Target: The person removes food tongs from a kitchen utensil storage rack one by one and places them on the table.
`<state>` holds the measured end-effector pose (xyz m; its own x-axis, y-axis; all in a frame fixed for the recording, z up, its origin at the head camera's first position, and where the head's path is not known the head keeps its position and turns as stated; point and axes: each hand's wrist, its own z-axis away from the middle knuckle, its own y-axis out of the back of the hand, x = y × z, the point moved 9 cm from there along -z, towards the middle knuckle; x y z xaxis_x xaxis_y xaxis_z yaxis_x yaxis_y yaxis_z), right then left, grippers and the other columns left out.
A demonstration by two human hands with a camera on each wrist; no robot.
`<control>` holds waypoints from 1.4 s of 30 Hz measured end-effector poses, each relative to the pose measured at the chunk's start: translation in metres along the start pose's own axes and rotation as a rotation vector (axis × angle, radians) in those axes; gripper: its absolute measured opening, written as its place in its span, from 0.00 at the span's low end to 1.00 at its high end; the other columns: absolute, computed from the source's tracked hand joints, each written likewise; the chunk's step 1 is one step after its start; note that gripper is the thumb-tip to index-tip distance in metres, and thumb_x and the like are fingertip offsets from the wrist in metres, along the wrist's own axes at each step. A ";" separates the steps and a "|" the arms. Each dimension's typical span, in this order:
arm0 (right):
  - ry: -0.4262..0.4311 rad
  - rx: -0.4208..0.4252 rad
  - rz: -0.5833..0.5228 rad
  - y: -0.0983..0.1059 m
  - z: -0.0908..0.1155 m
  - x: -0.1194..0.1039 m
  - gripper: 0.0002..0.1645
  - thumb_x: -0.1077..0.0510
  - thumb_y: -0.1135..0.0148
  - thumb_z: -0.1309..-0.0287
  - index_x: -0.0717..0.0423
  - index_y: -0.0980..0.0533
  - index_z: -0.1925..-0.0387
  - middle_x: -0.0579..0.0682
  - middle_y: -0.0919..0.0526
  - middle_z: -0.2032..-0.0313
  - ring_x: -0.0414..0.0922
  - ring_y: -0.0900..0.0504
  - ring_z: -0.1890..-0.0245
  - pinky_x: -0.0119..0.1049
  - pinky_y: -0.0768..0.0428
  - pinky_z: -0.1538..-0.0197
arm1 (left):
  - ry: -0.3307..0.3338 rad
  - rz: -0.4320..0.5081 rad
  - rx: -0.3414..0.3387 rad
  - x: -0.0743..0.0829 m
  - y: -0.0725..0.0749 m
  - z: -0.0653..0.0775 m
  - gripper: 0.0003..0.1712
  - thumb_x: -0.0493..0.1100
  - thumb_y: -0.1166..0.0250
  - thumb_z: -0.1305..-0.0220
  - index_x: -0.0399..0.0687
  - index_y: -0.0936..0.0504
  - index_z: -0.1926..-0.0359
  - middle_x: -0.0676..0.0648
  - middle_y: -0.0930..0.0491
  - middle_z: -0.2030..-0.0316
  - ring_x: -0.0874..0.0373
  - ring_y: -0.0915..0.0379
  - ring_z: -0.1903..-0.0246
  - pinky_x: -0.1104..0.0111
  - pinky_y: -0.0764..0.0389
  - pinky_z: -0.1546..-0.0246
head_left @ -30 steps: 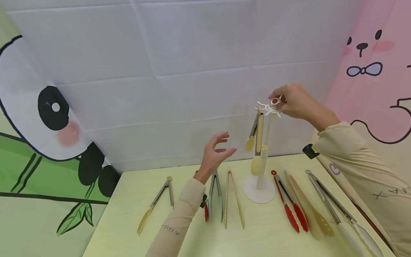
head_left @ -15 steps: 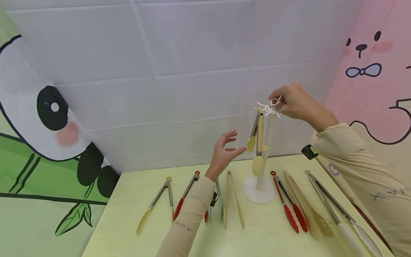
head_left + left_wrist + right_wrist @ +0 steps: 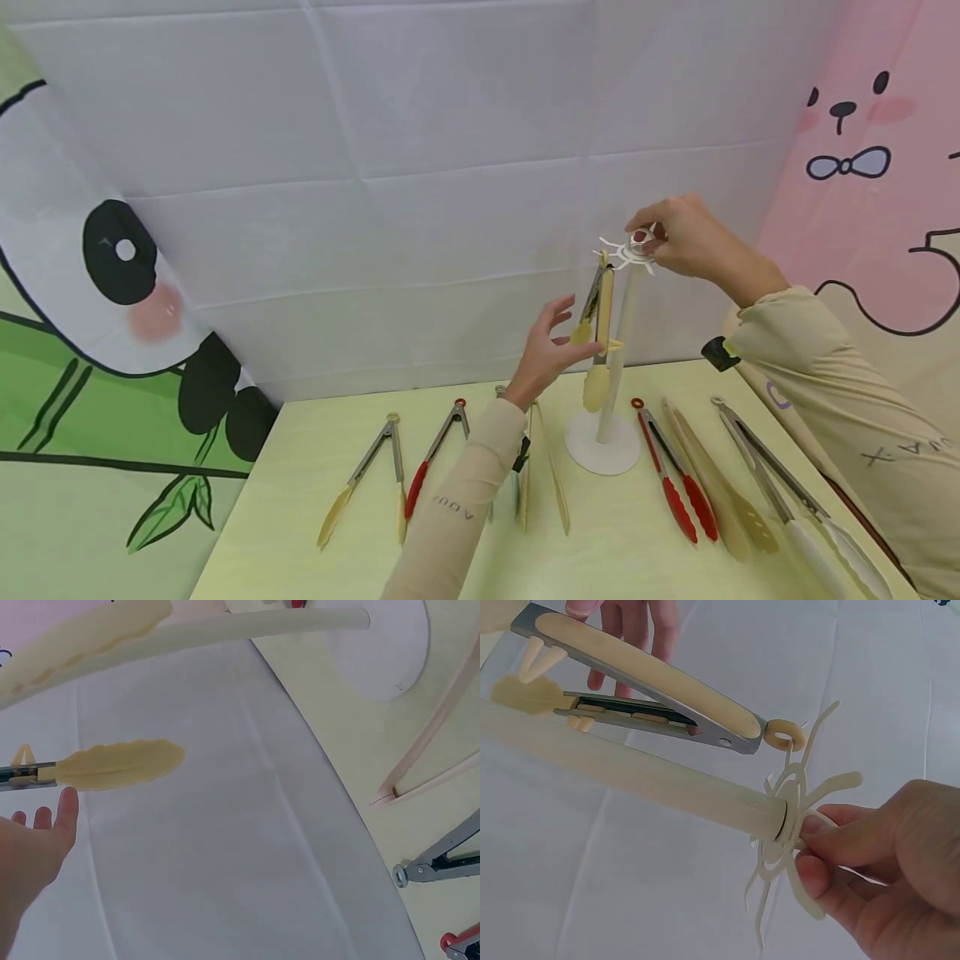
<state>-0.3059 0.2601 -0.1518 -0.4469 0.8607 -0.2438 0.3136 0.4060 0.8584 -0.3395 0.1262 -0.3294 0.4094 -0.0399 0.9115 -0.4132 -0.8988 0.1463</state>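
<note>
A pair of yellow-tipped tongs hangs by its ring from a hook of the white rotating stand, its two arms spread apart. Beside these tongs is my left hand, with thumb and fingers extended on either side of an arm. The thumb overlaps the tongs in the head view; whether it touches them I cannot tell. At the top of the stand, my right hand pinches the ring handle above the hooks. Seen from the left wrist, a scalloped tong tip lies just past the thumb.
Left on the table are yellow-tipped tongs and red-tipped tongs. Slim beige tongs lie in the middle. Red tongs, beige tongs and white-tipped tongs lie to the right. A cloth backdrop stands behind.
My left hand has moved right and slightly up to the hanging tongs, which have swung a little. My right hand stays at the stand's top.
</note>
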 end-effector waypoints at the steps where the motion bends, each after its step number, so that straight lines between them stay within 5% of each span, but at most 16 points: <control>1: 0.000 0.002 0.000 0.000 0.000 0.000 0.16 0.77 0.46 0.53 0.68 0.18 0.63 0.58 0.16 0.69 0.49 0.23 0.72 0.39 0.28 0.71 | 0.003 -0.005 -0.009 -0.003 -0.003 -0.003 0.45 0.40 0.27 0.49 0.55 0.39 0.31 0.54 0.38 0.34 0.52 0.42 0.36 0.48 0.36 0.42; 7: 0.015 0.010 0.016 0.001 0.000 -0.003 0.15 0.77 0.44 0.54 0.67 0.18 0.64 0.58 0.16 0.70 0.49 0.23 0.73 0.39 0.28 0.70 | -0.005 -0.024 -0.038 -0.015 -0.014 -0.018 0.46 0.44 0.26 0.51 0.60 0.38 0.32 0.55 0.32 0.40 0.52 0.39 0.38 0.51 0.35 0.42; 17: 0.012 -0.004 0.010 -0.001 -0.001 -0.002 0.15 0.77 0.45 0.54 0.67 0.18 0.64 0.58 0.16 0.70 0.48 0.25 0.75 0.36 0.31 0.72 | -0.006 0.050 -0.034 -0.017 -0.019 -0.017 0.40 0.41 0.26 0.50 0.59 0.33 0.36 0.53 0.30 0.43 0.53 0.36 0.42 0.52 0.33 0.43; 24: -0.005 -0.015 0.024 0.000 -0.003 -0.001 0.15 0.77 0.44 0.53 0.67 0.18 0.64 0.58 0.17 0.71 0.45 0.30 0.79 0.34 0.34 0.75 | -0.035 0.134 -0.020 0.003 -0.021 -0.009 0.40 0.34 0.28 0.50 0.46 0.33 0.35 0.36 0.32 0.43 0.38 0.39 0.42 0.46 0.35 0.43; 31: -0.037 -0.023 0.019 0.004 -0.004 0.002 0.16 0.77 0.46 0.54 0.66 0.17 0.64 0.58 0.17 0.71 0.47 0.29 0.77 0.32 0.36 0.76 | -0.065 0.022 0.040 -0.004 -0.015 -0.016 0.39 0.44 0.26 0.51 0.57 0.32 0.37 0.49 0.28 0.47 0.51 0.33 0.47 0.53 0.29 0.47; 42: -0.032 -0.032 0.041 0.002 -0.005 -0.001 0.17 0.77 0.46 0.54 0.66 0.17 0.64 0.57 0.17 0.72 0.47 0.29 0.76 0.35 0.34 0.74 | -0.102 -0.070 0.069 0.007 0.006 -0.010 0.39 0.45 0.26 0.51 0.57 0.31 0.37 0.48 0.28 0.48 0.52 0.31 0.50 0.51 0.28 0.51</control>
<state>-0.3093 0.2583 -0.1477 -0.4071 0.8861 -0.2217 0.3044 0.3605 0.8817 -0.3473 0.1246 -0.3179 0.5173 -0.0165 0.8556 -0.3248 -0.9288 0.1784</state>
